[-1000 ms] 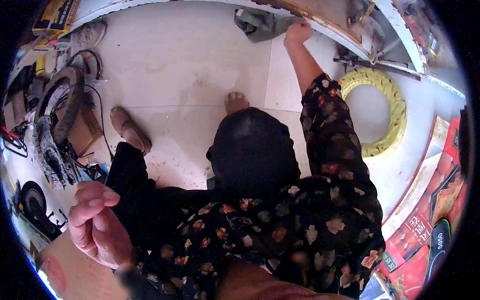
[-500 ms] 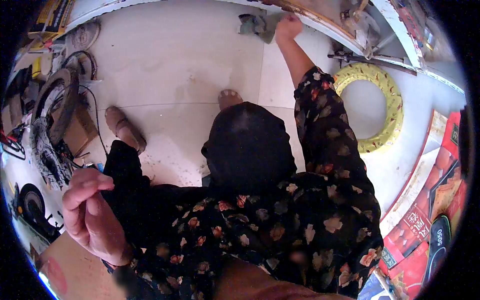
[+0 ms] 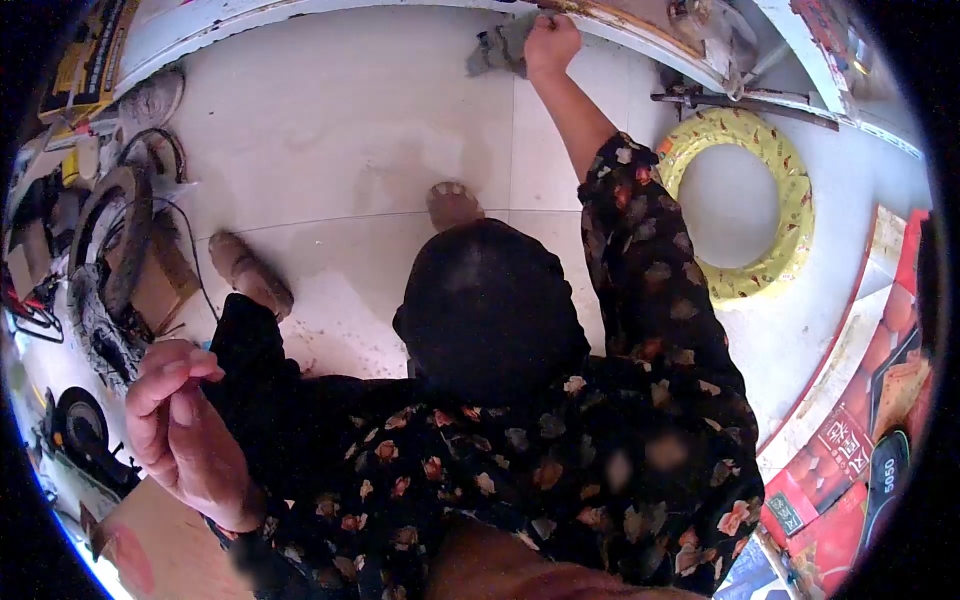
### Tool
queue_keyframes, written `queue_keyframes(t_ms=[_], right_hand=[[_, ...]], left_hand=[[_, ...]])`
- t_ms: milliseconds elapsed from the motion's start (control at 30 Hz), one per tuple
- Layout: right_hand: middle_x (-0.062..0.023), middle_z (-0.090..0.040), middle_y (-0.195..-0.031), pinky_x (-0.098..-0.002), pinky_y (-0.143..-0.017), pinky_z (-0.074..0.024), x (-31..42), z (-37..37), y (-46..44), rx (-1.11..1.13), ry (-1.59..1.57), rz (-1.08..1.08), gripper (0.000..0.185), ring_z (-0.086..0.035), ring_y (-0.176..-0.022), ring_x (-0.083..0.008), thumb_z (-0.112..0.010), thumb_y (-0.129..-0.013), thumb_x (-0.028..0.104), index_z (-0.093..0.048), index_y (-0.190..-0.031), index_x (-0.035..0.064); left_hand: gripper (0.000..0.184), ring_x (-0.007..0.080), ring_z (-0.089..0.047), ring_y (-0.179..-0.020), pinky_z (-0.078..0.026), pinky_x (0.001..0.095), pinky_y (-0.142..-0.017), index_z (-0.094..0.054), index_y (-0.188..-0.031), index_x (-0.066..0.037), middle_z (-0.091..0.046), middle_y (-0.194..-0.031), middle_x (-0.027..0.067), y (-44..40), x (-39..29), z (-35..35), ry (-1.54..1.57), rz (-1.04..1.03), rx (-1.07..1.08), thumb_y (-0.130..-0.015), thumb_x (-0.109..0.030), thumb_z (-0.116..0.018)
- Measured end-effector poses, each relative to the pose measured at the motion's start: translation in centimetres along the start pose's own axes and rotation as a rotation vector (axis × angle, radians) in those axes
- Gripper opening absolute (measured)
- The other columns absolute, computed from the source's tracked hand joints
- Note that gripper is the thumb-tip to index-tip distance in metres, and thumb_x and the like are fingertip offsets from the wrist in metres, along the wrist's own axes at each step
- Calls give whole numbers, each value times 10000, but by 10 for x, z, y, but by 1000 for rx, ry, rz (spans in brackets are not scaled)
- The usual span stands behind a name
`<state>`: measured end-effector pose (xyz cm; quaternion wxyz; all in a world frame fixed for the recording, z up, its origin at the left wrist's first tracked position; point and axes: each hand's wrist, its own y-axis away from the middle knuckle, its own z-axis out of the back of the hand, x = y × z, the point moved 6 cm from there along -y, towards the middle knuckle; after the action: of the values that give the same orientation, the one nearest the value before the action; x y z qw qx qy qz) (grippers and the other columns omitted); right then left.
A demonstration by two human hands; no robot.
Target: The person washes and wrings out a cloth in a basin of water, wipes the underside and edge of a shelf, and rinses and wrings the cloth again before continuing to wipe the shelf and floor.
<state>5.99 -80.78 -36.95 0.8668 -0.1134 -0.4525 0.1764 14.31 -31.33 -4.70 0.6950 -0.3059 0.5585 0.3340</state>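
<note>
At the top, my right hand (image 3: 553, 45) is closed on a crumpled grey-green cloth (image 3: 492, 52), which lies against the pale floor beside the white lower edge of a cabinet or frame. My right arm is stretched out in a dark flowered sleeve. My left hand (image 3: 192, 440) is raised at the lower left, its fingers curled in towards the thumb, with nothing visible in them. Below it is a cardboard box (image 3: 165, 545). A black-clad rounded shape, seemingly my knee (image 3: 492, 310), fills the middle, and two brown shoes (image 3: 252, 275) rest on the floor.
A yellow-wrapped ring (image 3: 800, 215) lies on the floor at the right, near a dark metal bar (image 3: 745, 104). Red printed boxes (image 3: 835, 455) and a black item marked 5050 (image 3: 886, 475) stand at the lower right. Tyres (image 3: 130, 235) and cables crowd the left.
My right hand has moved left along the white edge, taking the cloth with it. My left hand has shifted slightly and stays curled. The view has moved a little.
</note>
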Motion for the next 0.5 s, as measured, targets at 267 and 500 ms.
queue_keyframes(t_ms=[267,500], right_hand=[[-164,-606,-588,-406,-525,-452,-17,47,-24,-188,58,-56,194,-567,-551,-255,-542,-758,77,-583,-633,-66],[-216,-590,-674,-433,-609,-448,-6,-28,7,-2,-98,-39,83,-588,-655,-373,-599,-718,66,-589,-733,-14]], left_hand=[[202,221,-502,-887,-407,317,-715,-566,-1049,1,-597,-931,138,0,6,6,-45,27,-76,-924,-125,-471],[209,217,-507,-888,-411,316,-724,-563,-1064,2,-593,-935,133,-10,7,-6,-49,77,-10,-921,-122,-475]])
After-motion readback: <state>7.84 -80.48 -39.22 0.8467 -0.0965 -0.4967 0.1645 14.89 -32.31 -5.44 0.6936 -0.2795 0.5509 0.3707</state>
